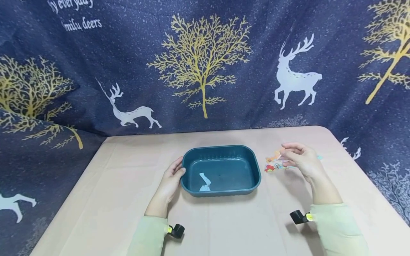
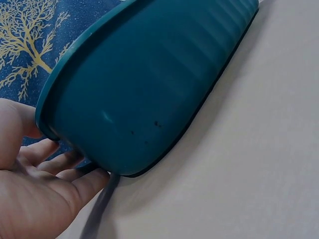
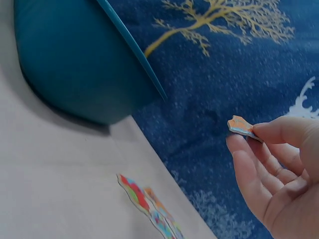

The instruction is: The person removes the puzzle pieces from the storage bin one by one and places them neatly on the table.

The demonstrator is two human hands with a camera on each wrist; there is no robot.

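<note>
A dark teal plastic basin (image 1: 224,193) with rounded corners stands on the table. My left hand (image 1: 169,182) holds its left end, thumb at the rim and fingers against the outer wall. Inside, near the front left corner, lie light blue flat pieces (image 1: 205,183). To the right of the basin my right hand (image 1: 304,161) is raised over the table. Between thumb and fingertips it pinches a small flat orange piece (image 3: 240,125), seen clearly in the right wrist view. Several colourful flat cut-out pieces (image 3: 134,195) lie below that hand, which partly hides them in the head view.
A pale pinkish cloth covers the table (image 1: 128,199). Behind it hangs a dark blue curtain (image 1: 224,106) printed with gold trees and white deer. Each wrist carries a small black camera (image 1: 299,217) close above the tabletop.
</note>
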